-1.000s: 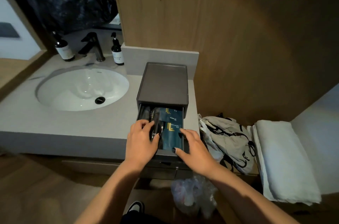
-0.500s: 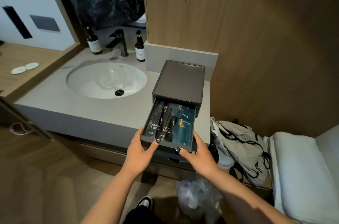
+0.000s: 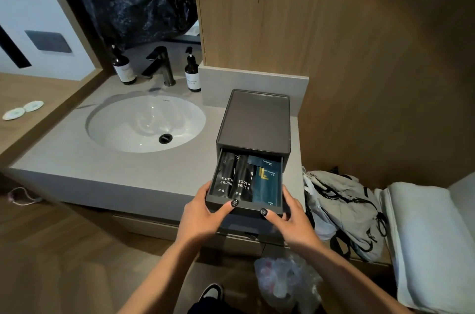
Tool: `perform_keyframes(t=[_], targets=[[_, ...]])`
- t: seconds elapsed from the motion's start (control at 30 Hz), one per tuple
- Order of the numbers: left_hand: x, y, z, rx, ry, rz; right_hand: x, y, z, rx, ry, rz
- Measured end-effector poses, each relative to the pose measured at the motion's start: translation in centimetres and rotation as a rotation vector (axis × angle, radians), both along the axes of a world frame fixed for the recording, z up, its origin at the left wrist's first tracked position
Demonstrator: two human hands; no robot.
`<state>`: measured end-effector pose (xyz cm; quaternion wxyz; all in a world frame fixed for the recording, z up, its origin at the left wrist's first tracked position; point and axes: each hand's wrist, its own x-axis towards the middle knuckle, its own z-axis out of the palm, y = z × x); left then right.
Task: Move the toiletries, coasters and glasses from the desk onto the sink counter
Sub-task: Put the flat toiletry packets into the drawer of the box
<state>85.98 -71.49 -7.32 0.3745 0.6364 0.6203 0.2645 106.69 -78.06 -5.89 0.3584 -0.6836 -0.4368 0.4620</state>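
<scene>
A dark grey drawer box point(image 3: 254, 118) stands on the right end of the sink counter point(image 3: 102, 162). Its drawer point(image 3: 244, 207) is pulled out and holds two black toothbrush packets point(image 3: 234, 182) and teal sachets point(image 3: 267, 182). My left hand point(image 3: 203, 213) grips the drawer's front left corner, thumb on the front edge. My right hand point(image 3: 285, 213) grips the front right corner the same way. Two white coasters point(image 3: 23, 109) lie on the wooden desk point(image 3: 38, 92) at the far left.
A white basin point(image 3: 146, 122) with a black faucet point(image 3: 162, 64) and two dark pump bottles point(image 3: 123, 67) point(image 3: 192, 72) fills the counter's left. A grey bag point(image 3: 344, 208), a folded white towel point(image 3: 424, 241) and a plastic bag point(image 3: 285, 285) lie to the right and below.
My hands have come out of the drawer's contents and now hold its front corners. The view has pulled back and swung left, bringing the desk and coasters into sight.
</scene>
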Motion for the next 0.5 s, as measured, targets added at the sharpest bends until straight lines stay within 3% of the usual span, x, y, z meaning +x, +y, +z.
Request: perform_keyframes(t=[0.13, 0.27, 0.43, 0.5], targets=[[0.5, 1.9, 0.0, -0.004, -0.032, -0.077, 0.0, 0.7, 0.3, 0.03, -0.125, -0.014], [1.0, 3.9, -0.3, 0.138, -0.022, -0.167, 0.7, 1.9, 0.4, 0.09, -0.309, -0.067], [0.5, 7.4, -0.1, 0.428, 0.235, -0.467, 1.8, 3.9, 0.7, 0.102, -0.612, 0.051], [0.7, 9.0, 0.2, 0.452, 0.292, -0.54, 2.0, 4.5, 0.8, 0.082, -0.651, 0.046]])
